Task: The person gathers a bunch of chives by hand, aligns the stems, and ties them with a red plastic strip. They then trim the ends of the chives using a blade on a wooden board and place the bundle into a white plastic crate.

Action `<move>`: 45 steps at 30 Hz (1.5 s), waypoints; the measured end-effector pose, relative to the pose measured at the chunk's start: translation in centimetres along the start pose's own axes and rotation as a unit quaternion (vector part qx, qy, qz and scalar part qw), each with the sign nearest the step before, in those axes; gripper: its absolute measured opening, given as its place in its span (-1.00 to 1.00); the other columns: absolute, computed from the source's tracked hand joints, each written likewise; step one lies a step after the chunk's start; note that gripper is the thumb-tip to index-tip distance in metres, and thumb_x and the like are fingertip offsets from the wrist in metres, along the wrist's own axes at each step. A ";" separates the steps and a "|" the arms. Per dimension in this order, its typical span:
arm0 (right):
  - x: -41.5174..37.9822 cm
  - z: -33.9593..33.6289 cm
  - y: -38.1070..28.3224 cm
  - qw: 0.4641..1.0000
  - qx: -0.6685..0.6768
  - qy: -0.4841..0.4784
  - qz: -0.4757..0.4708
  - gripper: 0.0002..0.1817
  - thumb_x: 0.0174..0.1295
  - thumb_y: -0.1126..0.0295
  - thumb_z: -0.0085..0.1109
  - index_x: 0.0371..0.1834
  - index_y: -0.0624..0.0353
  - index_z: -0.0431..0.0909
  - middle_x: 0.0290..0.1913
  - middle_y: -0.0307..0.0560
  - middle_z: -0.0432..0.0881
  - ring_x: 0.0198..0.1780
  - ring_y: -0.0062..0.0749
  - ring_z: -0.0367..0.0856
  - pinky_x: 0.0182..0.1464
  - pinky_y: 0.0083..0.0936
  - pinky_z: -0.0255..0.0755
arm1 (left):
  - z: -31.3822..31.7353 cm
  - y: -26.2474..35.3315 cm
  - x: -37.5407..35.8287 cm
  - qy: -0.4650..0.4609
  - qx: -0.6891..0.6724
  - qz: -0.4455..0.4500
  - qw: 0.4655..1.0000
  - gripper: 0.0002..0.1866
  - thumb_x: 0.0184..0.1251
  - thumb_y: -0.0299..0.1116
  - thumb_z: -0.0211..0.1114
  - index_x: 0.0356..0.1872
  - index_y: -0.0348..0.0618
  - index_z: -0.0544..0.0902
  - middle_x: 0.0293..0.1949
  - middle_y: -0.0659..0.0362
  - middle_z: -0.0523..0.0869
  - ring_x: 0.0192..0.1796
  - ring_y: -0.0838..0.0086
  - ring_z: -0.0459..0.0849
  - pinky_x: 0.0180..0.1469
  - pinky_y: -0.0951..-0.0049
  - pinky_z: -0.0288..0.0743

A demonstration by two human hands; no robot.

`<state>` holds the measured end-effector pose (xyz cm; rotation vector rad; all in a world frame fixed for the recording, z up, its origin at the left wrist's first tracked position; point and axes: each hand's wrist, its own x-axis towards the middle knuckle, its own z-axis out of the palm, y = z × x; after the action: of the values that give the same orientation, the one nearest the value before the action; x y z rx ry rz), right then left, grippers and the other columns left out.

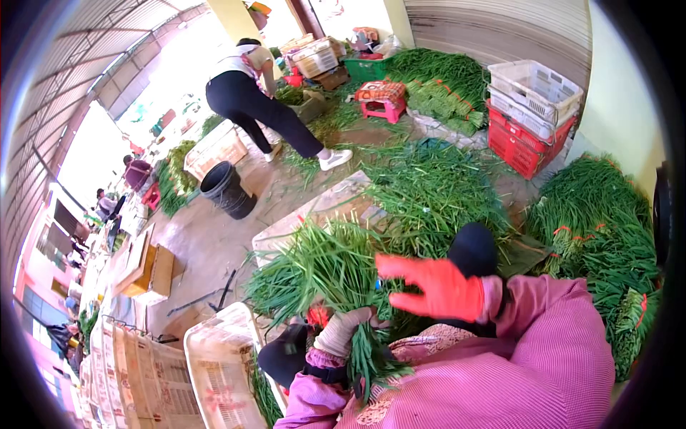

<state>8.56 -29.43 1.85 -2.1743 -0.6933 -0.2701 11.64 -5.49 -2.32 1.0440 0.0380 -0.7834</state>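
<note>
Head view. My left hand (345, 330), in a grey-beige glove, is closed around a bunch of green stalks (321, 268). The fingers wrap the stems near their lower end; the leafy tops fan out up and to the left above the fist, and short stem ends hang down below it over my lap. A red band (319, 315) shows on the bunch just beside the fist.

My right hand (436, 286), in a red-orange glove, is spread flat, fingers extended toward the left. The fingertips lie at the right edge of the bunch; I cannot tell whether they touch the stalks. This hand pinches nothing.

Both arms carry pink striped sleeves (557, 357). A dark rounded shape (471, 249) sits just behind the right hand.

Surroundings: loose green stalks in a heap (436, 189) lie on the floor ahead of the bunch. Tied bundles (600, 222) are stacked at the right. A white crate (221, 372) stands at lower left, near my left arm. A black bucket (225, 189) stands farther off, at the left. Stacked white and red crates (532, 114) stand by the far wall. Another person (257, 100) bends over, well apart from me.
</note>
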 end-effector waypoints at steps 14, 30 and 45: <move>7.3 5.8 7.7 0.885 0.358 -0.093 0.282 -0.75 0.36 0.28 0.09 -0.06 0.23 0.56 -0.30 -0.18 0.73 -0.66 -0.51 0.56 -0.62 -0.56 0.46 | -8.9 -3.9 -6.4 -0.072 0.572 0.098 0.811 -0.61 0.26 -0.41 0.33 0.12 -0.17 0.60 0.02 0.06 0.69 0.10 0.24 0.61 0.19 0.30 0.47; 5.1 9.3 4.4 0.991 -0.037 -0.106 0.078 -0.65 0.27 0.01 0.19 -0.09 0.03 0.57 -0.43 0.09 0.63 -0.37 0.08 0.64 -0.31 -0.18 0.53 | -6.5 -2.9 -8.2 -0.050 0.547 0.059 0.833 -0.58 0.36 -0.47 0.16 0.24 -0.22 0.51 0.18 0.10 0.64 0.24 0.28 0.56 0.32 0.35 0.40; 6.2 -1.4 5.8 0.888 0.381 0.028 0.257 -0.73 0.38 0.22 0.05 -0.12 0.19 0.59 -0.34 -0.07 0.73 -0.33 -0.42 0.76 -0.38 -0.62 0.54 | -5.1 -0.1 -11.0 0.239 0.798 0.008 0.553 -0.15 0.16 -0.24 0.37 0.50 0.12 0.17 -0.16 -0.01 0.66 -0.26 -0.01 0.72 -0.25 0.02 0.59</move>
<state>17.03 -31.07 1.56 -1.4945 -0.1147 0.2010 5.17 4.67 -0.94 3.0126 -0.2884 -0.2831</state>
